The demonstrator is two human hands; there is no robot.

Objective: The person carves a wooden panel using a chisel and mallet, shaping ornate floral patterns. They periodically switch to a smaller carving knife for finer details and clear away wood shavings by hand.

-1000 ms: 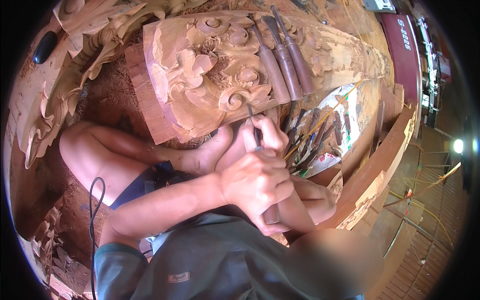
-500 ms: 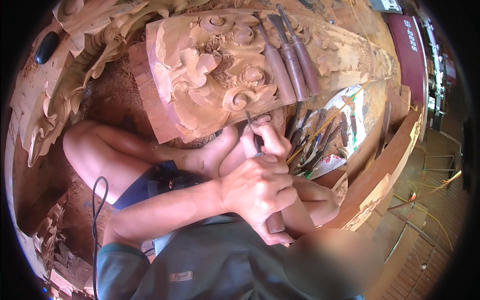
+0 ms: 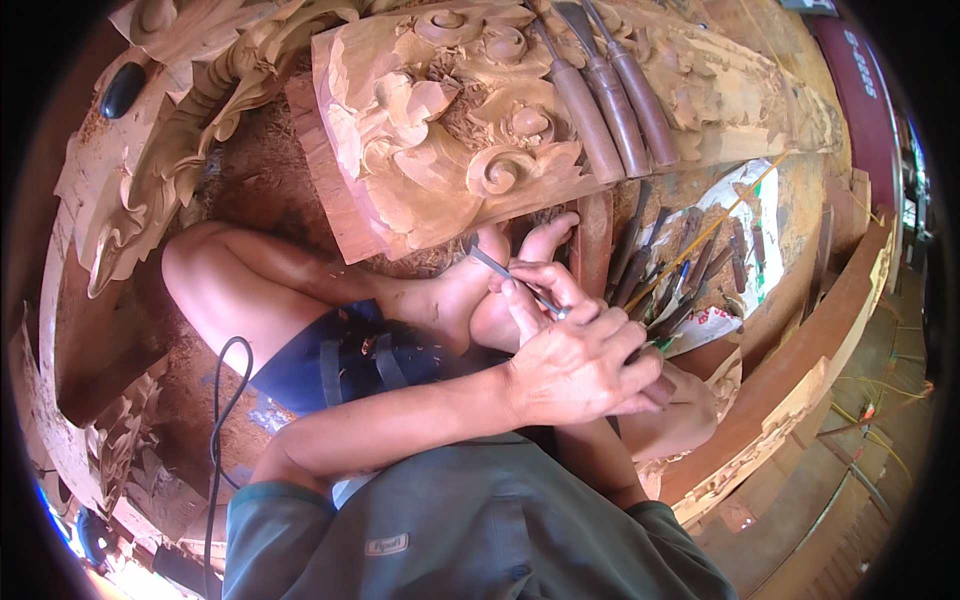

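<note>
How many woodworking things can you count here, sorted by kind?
Chisels resting on the carved block: 3
Chisel in the left hand: 1
Carved wooden block: 1
Loose tools piled on the floor: too tangled to count
Total counted: 5

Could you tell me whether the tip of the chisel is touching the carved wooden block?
Cannot tell. In the head view the chisel tip ends right at the lower edge of the carved wooden block, and no gap or contact shows plainly.

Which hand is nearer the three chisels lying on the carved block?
Left. The left hand grips a thin chisel below the three chisels; the right hand sits under it, farther away.
</note>
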